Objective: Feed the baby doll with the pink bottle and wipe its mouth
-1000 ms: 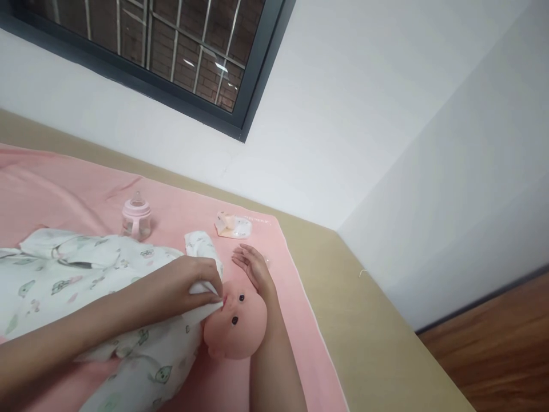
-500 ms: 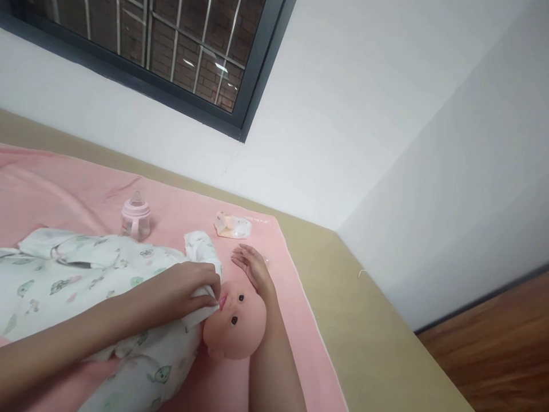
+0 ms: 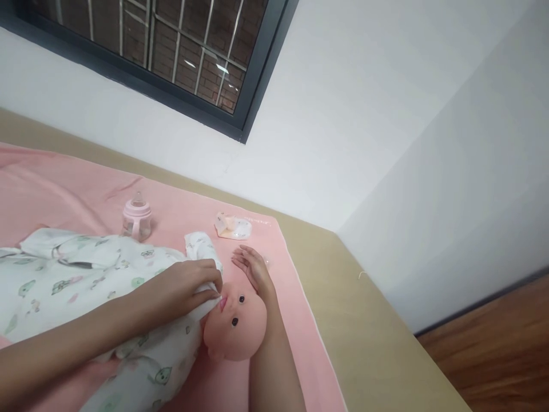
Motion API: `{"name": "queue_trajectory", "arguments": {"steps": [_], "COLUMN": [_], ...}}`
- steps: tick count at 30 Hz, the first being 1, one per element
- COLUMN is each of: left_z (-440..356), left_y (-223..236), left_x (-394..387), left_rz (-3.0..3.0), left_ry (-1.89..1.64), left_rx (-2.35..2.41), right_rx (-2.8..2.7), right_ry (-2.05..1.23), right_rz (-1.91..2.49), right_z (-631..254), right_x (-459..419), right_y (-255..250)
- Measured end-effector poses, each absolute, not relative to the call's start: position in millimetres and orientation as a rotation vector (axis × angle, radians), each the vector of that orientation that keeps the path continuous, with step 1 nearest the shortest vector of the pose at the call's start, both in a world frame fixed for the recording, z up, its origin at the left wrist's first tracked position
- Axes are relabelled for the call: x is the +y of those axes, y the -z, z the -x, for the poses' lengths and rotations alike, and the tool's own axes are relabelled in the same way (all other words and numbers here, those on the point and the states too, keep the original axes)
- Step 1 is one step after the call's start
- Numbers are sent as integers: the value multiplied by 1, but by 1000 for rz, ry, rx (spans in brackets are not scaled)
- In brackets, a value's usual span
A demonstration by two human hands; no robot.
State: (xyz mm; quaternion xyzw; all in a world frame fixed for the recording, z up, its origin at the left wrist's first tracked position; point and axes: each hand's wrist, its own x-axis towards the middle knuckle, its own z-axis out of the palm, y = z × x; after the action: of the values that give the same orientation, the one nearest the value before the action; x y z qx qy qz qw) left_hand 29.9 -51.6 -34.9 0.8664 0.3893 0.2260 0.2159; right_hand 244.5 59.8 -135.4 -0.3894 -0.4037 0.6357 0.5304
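Note:
A baby doll [image 3: 235, 326] lies on its back on a pink cloth [image 3: 295, 320], dressed in a white printed outfit [image 3: 107, 269]. My left hand [image 3: 195, 286] reaches over its chest, fingers pinched on a thin white cloth [image 3: 206, 308]. One corner of that cloth touches the doll's lips; whether it is a tissue or fabric I cannot tell. Behind the doll's head my right hand [image 3: 252, 266] is open, palm turned toward the doll, fingers stretched and holding nothing. My right forearm runs alongside the crown of the head.
A pink-capped baby bottle [image 3: 137, 220] with a handle stands beyond the doll's body. Near my right fingers lies a small crumpled clear-and-white packet [image 3: 233, 225]. The tan tabletop [image 3: 343, 303] borders the cloth, with a white wall and a barred window [image 3: 189, 51] behind.
Almost nothing differs. My left hand and the white cloth have shifted very slightly right at the doll's mouth; my right hand stays in place.

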Motion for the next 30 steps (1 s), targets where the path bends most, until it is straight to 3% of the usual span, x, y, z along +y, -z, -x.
{"name": "queue_trajectory", "arguments": {"steps": [30], "left_z": [-34], "left_y": [40], "left_x": [-56], "left_rz": [-2386], "left_ry": [-641], "left_rx": [1060], "right_rx": [-965], "right_ry": [-1511], "right_rz": [928], "right_z": [-245], "right_x": [61], "right_y": [138]}}
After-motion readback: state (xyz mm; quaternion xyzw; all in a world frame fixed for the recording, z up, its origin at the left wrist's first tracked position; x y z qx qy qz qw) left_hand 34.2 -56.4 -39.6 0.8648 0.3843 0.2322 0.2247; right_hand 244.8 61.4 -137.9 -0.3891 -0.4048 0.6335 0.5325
